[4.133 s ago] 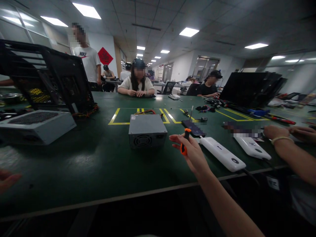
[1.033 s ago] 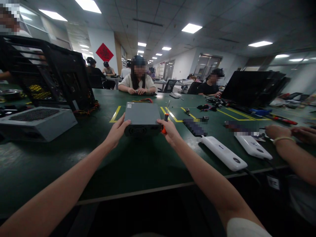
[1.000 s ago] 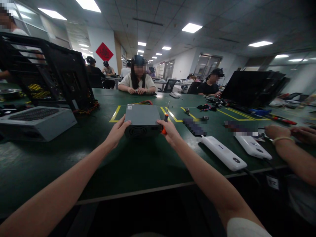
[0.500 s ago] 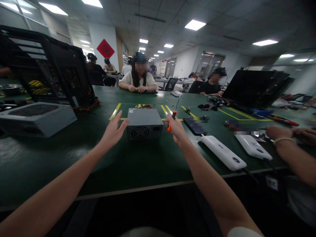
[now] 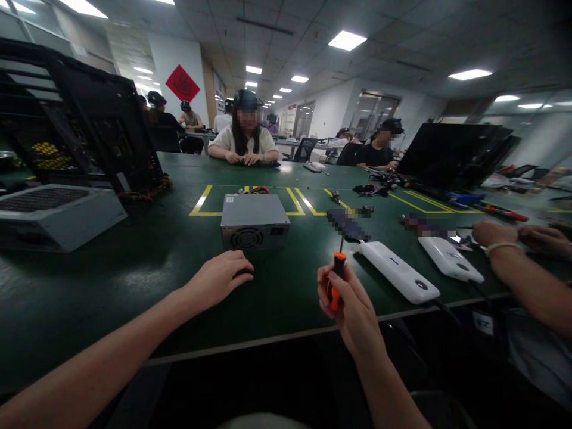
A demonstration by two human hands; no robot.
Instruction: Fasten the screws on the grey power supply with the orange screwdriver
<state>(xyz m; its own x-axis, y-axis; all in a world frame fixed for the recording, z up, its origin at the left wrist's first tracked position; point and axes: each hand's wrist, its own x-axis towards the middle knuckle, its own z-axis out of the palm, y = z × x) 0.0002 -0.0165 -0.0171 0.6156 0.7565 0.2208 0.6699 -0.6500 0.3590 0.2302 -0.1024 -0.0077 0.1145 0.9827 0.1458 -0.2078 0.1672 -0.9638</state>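
A grey computer power supply (image 5: 254, 210) sits on the green table, its fan grille facing me and some coloured wires behind it. In front of it my left hand (image 5: 221, 275) hovers at or just above the tabletop, fingers loosely bent, thumb apart, holding nothing. My right hand (image 5: 351, 298), near the table's front edge, is wrapped round the orange and black handle of a screwdriver (image 5: 338, 268). The screwdriver's shaft points up and away from me.
On the left stand a second power supply (image 5: 62, 214) and an open black computer case (image 5: 89, 119). White power banks (image 5: 397, 271) and a dark phone (image 5: 346, 225) lie to the right. A co-worker's hand (image 5: 496, 235) is at far right; another person (image 5: 245, 134) sits opposite.
Both hands have drawn back from the sides of the power supply toward me. The left has moved down in front of it; the right has brought the screwdriver to the table's front edge.
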